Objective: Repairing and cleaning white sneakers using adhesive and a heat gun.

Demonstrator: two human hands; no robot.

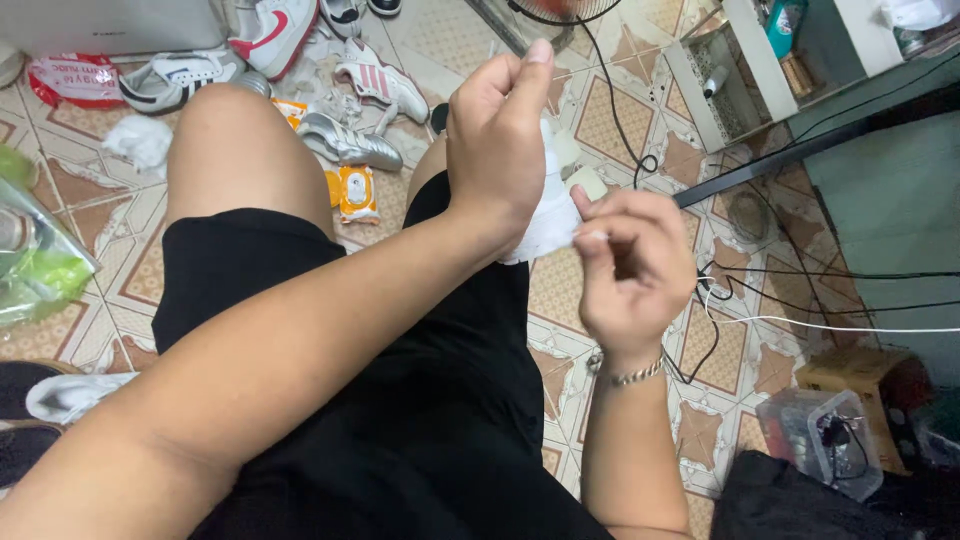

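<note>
White soft wipe (pixel 545 215), crumpled cloth-like sheet, sits between both hands at frame centre, above the seated person's black shorts (pixel 400 400).

Head view, the only one:
- Left hand (pixel 500 140) is fisted around the wipe's upper part, thumb up toward 12 o'clock. Fingers closed tight; most of the sheet is hidden behind the fist, so its full extent can't be told.
- Right hand (pixel 625 270) sits at about 4 o'clock from the left hand, just beside it. Thumb and forefinger pinch the wipe's lower free corner; the other fingers curl loosely, holding nothing else. Silver chain bracelet (pixel 628 372) on that wrist.
- Wipe's long axis runs roughly 11 to 5 o'clock, from left fist down to right pinch. It looks lightly stretched between the two grips. Both hands touch it; the left holds the bulk, the right only the edge.

Around:
- Bare knee (pixel 235 140) at 10 o'clock from the hands.
- On the patterned tile floor (pixel 600 120) beyond: white-and-silver sneaker (pixel 345 145), white sneaker with red stripes (pixel 385 85), orange wipe packet (pixel 355 192).
- Black cables (pixel 620 120) trail at 1 to 3 o'clock, well apart from the hands.
- Clear plastic box (pixel 825 440) at 5 o'clock, near the frame's lower right.
</note>
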